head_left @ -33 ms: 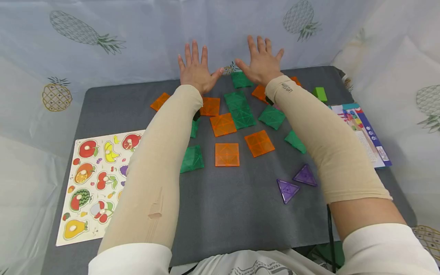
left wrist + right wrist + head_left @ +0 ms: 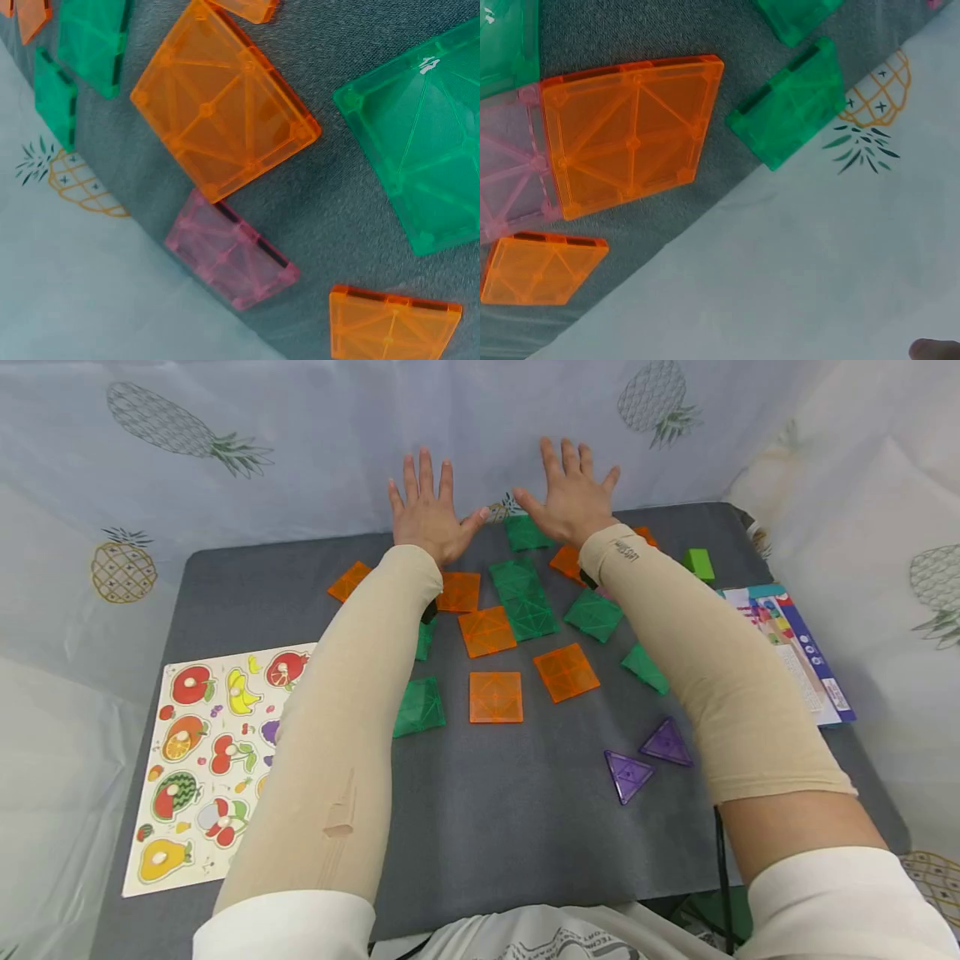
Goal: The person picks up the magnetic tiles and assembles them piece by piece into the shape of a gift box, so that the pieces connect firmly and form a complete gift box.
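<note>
Both hands are held out over the far edge of the table, fingers straight and spread, holding nothing. The left hand (image 2: 430, 520) is nearest to an orange square tile (image 2: 459, 592) by its wrist. Close to the right hand (image 2: 572, 497) lies a green square tile (image 2: 527, 535) at the back. Several more translucent orange and green square tiles lie scattered below, including a lone orange tile (image 2: 495, 697) at the front. In the left wrist view a pink tile (image 2: 229, 255) lies beside a larger-looking orange tile (image 2: 210, 105). One fingertip (image 2: 936, 350) shows in the right wrist view's corner.
A fruit-picture board (image 2: 180, 868) lies at the left, partly under the left sleeve. Two purple triangle tiles (image 2: 628, 775) lie at the front right. A green block (image 2: 698, 565) and a printed booklet or box (image 2: 810, 693) sit at the right edge. A pineapple-print curtain (image 2: 322, 410) hangs behind.
</note>
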`<state>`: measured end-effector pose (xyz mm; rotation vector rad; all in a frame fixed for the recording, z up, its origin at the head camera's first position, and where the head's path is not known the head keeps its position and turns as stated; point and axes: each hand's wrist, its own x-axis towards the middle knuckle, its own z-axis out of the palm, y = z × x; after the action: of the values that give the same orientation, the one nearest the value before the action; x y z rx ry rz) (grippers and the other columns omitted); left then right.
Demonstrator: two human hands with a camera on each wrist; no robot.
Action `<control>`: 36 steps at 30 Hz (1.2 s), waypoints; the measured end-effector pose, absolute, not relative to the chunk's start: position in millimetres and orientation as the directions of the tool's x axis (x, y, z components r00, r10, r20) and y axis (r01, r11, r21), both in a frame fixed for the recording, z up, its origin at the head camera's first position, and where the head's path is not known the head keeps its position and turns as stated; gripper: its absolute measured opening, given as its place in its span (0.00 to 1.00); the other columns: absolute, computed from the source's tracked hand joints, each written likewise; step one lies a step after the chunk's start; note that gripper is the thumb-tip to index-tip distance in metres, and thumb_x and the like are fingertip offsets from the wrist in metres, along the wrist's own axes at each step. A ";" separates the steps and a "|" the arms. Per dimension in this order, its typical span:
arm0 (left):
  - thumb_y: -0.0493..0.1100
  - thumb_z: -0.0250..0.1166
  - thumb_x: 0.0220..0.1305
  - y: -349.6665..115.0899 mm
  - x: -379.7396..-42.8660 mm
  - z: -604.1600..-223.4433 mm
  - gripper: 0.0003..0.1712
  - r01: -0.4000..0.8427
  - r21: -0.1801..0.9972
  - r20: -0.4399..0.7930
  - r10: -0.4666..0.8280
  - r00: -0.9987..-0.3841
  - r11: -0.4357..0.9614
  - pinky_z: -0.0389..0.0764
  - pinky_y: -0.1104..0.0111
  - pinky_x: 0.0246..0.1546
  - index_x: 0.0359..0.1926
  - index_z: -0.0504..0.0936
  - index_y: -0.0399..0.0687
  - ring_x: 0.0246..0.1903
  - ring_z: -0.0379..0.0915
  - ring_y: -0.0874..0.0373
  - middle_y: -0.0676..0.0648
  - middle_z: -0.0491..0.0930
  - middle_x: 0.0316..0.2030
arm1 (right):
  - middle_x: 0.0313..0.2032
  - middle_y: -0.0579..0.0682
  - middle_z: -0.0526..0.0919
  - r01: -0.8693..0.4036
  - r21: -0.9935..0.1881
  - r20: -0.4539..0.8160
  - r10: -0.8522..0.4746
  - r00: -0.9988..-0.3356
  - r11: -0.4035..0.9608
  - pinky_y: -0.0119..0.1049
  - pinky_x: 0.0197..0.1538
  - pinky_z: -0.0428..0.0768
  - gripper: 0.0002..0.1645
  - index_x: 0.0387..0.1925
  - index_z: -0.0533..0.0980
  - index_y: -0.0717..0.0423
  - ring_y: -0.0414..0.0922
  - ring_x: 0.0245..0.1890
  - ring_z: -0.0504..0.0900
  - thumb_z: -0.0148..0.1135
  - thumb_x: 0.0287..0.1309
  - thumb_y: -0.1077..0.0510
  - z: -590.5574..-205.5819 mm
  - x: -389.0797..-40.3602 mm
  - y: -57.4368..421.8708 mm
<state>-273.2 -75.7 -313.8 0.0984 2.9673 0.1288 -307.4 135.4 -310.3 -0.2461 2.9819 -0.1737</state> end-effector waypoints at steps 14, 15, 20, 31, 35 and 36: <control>0.73 0.39 0.66 -74.4 -242.4 -318.9 0.50 0.266 0.289 -0.251 0.341 -0.906 0.920 0.35 0.47 0.73 0.76 0.32 0.54 0.74 0.18 0.43 0.42 0.24 0.75 | 0.76 0.59 0.42 -0.338 -0.150 -0.063 -0.350 -0.935 0.929 0.70 0.67 0.46 0.49 0.76 0.31 0.42 0.61 0.75 0.43 0.30 0.64 0.26 -315.1 -266.5 133.8; 0.71 0.43 0.67 -72.6 -229.6 -321.2 0.49 0.307 0.318 -0.255 0.393 -0.884 0.897 0.40 0.47 0.73 0.77 0.36 0.53 0.75 0.23 0.42 0.41 0.29 0.76 | 0.74 0.60 0.48 -0.371 -0.161 -0.045 -0.382 -0.923 0.915 0.68 0.67 0.52 0.49 0.76 0.34 0.44 0.62 0.73 0.50 0.31 0.65 0.26 -316.3 -257.4 134.8; 0.59 0.61 0.64 -62.6 -148.8 -343.3 0.47 0.436 0.396 -0.314 0.565 -0.763 0.808 0.60 0.48 0.67 0.75 0.50 0.48 0.72 0.43 0.39 0.37 0.47 0.73 | 0.62 0.64 0.72 -0.484 -0.247 0.027 -0.493 -0.870 0.840 0.58 0.51 0.76 0.44 0.75 0.50 0.51 0.62 0.51 0.78 0.39 0.68 0.32 -336.1 -203.3 154.2; 0.51 0.73 0.53 -74.2 -70.4 -399.0 0.45 0.445 0.335 -0.238 0.532 -0.813 0.830 0.70 0.48 0.57 0.70 0.65 0.46 0.64 0.56 0.38 0.37 0.63 0.64 | 0.64 0.61 0.69 -0.629 -0.251 -0.226 -0.677 -0.701 0.735 0.61 0.58 0.70 0.45 0.67 0.65 0.57 0.60 0.62 0.68 0.64 0.55 0.37 -388.3 -123.3 192.8; 0.51 0.72 0.54 -72.9 -69.7 -405.0 0.38 0.476 0.306 -0.171 0.539 -0.825 0.824 0.72 0.51 0.55 0.65 0.71 0.47 0.59 0.62 0.41 0.38 0.68 0.57 | 0.69 0.61 0.60 -0.649 -0.236 -0.242 -0.690 -0.682 0.724 0.68 0.62 0.61 0.49 0.69 0.63 0.54 0.60 0.69 0.57 0.70 0.50 0.41 -394.7 -120.6 206.0; 0.51 0.72 0.54 -72.4 -69.6 -405.8 0.37 0.482 0.304 -0.157 0.542 -0.825 0.822 0.72 0.51 0.55 0.64 0.72 0.47 0.58 0.63 0.41 0.38 0.69 0.56 | 0.69 0.61 0.60 -0.654 -0.242 -0.229 -0.697 -0.679 0.717 0.68 0.61 0.60 0.49 0.69 0.63 0.54 0.60 0.70 0.56 0.71 0.50 0.42 -396.3 -121.6 208.4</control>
<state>-69.6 -72.4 -405.8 0.7905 2.7682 0.3698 -121.6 208.4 -396.3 -1.0603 2.6193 -0.2011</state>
